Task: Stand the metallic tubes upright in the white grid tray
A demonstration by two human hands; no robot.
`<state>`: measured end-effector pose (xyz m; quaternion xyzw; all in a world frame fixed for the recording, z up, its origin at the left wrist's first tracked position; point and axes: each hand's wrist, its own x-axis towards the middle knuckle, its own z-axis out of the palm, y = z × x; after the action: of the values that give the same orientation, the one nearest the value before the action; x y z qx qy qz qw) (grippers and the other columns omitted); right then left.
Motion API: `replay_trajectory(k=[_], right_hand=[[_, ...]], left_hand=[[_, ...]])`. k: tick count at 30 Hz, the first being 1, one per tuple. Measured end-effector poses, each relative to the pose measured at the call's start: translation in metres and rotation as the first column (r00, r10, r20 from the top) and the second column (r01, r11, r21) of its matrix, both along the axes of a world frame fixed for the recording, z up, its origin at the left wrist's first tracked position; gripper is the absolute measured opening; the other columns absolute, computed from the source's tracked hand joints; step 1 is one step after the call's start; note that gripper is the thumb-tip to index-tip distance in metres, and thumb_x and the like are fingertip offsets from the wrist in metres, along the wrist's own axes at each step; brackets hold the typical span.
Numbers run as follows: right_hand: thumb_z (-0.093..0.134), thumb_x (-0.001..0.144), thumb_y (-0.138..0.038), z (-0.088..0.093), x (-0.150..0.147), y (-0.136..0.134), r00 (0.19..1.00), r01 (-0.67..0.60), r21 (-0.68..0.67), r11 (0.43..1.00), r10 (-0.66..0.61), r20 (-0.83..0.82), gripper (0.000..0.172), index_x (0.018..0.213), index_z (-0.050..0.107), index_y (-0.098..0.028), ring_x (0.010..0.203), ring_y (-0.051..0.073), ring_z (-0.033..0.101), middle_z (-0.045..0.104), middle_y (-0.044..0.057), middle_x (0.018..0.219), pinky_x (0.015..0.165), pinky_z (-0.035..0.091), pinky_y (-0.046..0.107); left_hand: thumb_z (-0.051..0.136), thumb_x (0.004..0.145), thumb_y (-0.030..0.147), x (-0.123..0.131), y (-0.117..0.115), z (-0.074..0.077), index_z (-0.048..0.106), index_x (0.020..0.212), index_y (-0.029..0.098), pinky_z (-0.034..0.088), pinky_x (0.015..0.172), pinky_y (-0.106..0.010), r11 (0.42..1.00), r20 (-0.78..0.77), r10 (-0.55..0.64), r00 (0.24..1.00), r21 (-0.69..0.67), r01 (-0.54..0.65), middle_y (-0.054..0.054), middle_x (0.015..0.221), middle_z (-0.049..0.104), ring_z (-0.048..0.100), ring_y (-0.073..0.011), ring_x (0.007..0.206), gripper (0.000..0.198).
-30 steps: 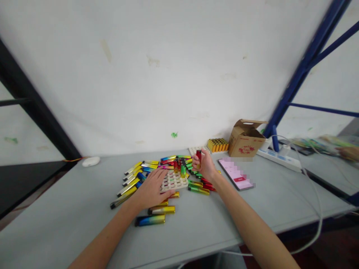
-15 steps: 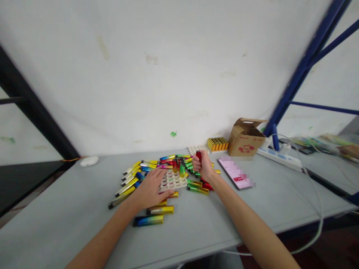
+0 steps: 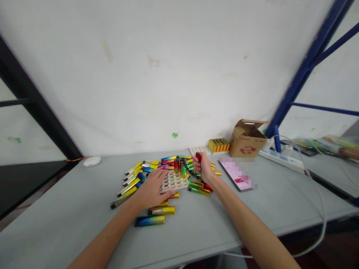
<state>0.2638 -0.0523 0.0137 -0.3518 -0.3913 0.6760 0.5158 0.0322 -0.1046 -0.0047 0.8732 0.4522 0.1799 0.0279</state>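
My left hand [image 3: 153,186] spans the left end of a white holed tray [image 3: 176,182], thumb along its near edge and fingers toward its far side, gripping it. A few lighters, among them a green one [image 3: 183,172] and a red one [image 3: 176,166], stand upright in the tray's far right part. Just right of the tray, my right hand [image 3: 204,167] is closed around a red lighter [image 3: 198,157], raised above the loose lighters. Silver-and-yellow lighters [image 3: 130,185] lie fanned out left of my left hand. Nearer me rests a blue-and-yellow lighter [image 3: 150,220].
By the wall are a second white tray [image 3: 199,150], a block of upright yellow lighters [image 3: 219,145] and an open cardboard box [image 3: 247,140]. A phone [image 3: 236,175] lies to the right, with a power strip [image 3: 283,160] and cable beyond. A white case [image 3: 92,161] sits far left.
The view has shifted very slightly. Both hands keep their places, the left on the tray and the right around the red lighter.
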Motion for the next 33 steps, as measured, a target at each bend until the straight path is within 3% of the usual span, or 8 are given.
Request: replay_trajectory(k=[6, 13, 19, 24, 27, 29, 33], right_hand=[[0.04, 0.081, -0.047, 0.004, -0.003, -0.005, 0.999, 0.045, -0.037, 0.998, -0.045, -0.017, 0.034, 0.057, 0.032, -0.023, 0.034, 0.006, 0.016, 0.022, -0.01, 0.042, 0.035, 0.015, 0.02], [0.045, 0.082, -0.054, -0.001, -0.003, -0.003, 0.99, 0.14, 0.152, 0.978, -0.136, -0.037, 0.033, 0.077, 0.049, -0.022, 0.038, 0.009, 0.028, 0.036, -0.008, 0.048, 0.038, 0.025, 0.021], [0.059, 0.081, -0.059, -0.006, 0.008, 0.008, 0.95, 0.3, 0.374, 0.877, -0.312, -0.031, 0.036, 0.088, 0.054, -0.024, 0.059, 0.013, 0.054, 0.058, -0.002, 0.072, 0.056, 0.045, 0.025], [0.062, 0.082, -0.055, 0.011, 0.01, 0.0, 0.908, 0.323, 0.527, 0.786, -0.414, 0.061, 0.033, 0.094, 0.065, -0.024, 0.084, 0.018, 0.061, 0.066, 0.004, 0.091, 0.072, 0.049, 0.028], [0.063, 0.084, -0.047, 0.026, 0.002, -0.012, 0.89, 0.268, 0.626, 0.733, -0.436, 0.13, 0.026, 0.094, 0.069, -0.024, 0.088, 0.019, 0.06, 0.067, 0.004, 0.089, 0.075, 0.049, 0.029], [0.061, 0.087, -0.041, 0.034, -0.006, -0.02, 0.892, 0.175, 0.675, 0.716, -0.406, 0.199, 0.021, 0.093, 0.07, -0.023, 0.085, 0.019, 0.061, 0.067, 0.003, 0.086, 0.075, 0.048, 0.029], [0.063, 0.085, -0.031, 0.04, -0.022, -0.034, 0.871, -0.015, 0.738, 0.674, -0.354, 0.341, 0.013, 0.092, 0.071, -0.024, 0.091, 0.02, 0.063, 0.07, 0.003, 0.093, 0.087, 0.048, 0.033]], left_hand=[[0.061, 0.083, 0.049, 0.001, -0.001, 0.002, 0.049, 0.132, 0.012, 0.035, 0.111, -0.05, 1.0, -0.001, -0.019, 1.0, 0.003, 0.019, -0.018, 0.139, 0.052, 0.046, -0.0331, 0.131, 0.062], [0.06, 0.083, 0.052, -0.001, 0.0, -0.001, 0.048, 0.134, 0.014, 0.036, 0.111, -0.05, 1.0, 0.0, -0.001, 1.0, 0.001, 0.001, -0.018, 0.14, 0.052, 0.045, -0.034, 0.132, 0.065], [0.056, 0.086, 0.046, -0.003, 0.0, -0.002, 0.045, 0.136, 0.014, 0.034, 0.112, -0.049, 0.999, -0.012, -0.031, 0.999, 0.017, 0.032, -0.017, 0.14, 0.051, 0.043, -0.0322, 0.133, 0.061], [0.055, 0.086, 0.045, -0.006, 0.001, -0.001, 0.044, 0.138, 0.012, 0.034, 0.113, -0.046, 0.999, -0.006, -0.039, 0.999, -0.027, 0.039, -0.018, 0.144, 0.047, 0.041, -0.0316, 0.135, 0.063], [0.058, 0.085, 0.05, -0.009, 0.004, -0.004, 0.041, 0.141, 0.012, 0.034, 0.113, -0.048, 0.998, 0.012, -0.041, 0.999, -0.045, 0.042, -0.019, 0.146, 0.045, 0.04, -0.0333, 0.136, 0.07], [0.06, 0.084, 0.051, -0.01, 0.005, -0.005, 0.039, 0.143, 0.014, 0.033, 0.113, -0.05, 0.998, 0.02, -0.054, 0.998, -0.029, 0.055, -0.018, 0.147, 0.045, 0.04, -0.0334, 0.136, 0.073], [0.061, 0.083, 0.052, -0.01, 0.007, -0.008, 0.039, 0.143, 0.017, 0.033, 0.112, -0.052, 0.998, 0.022, -0.06, 0.998, -0.012, 0.06, -0.017, 0.146, 0.045, 0.041, -0.034, 0.136, 0.073]])
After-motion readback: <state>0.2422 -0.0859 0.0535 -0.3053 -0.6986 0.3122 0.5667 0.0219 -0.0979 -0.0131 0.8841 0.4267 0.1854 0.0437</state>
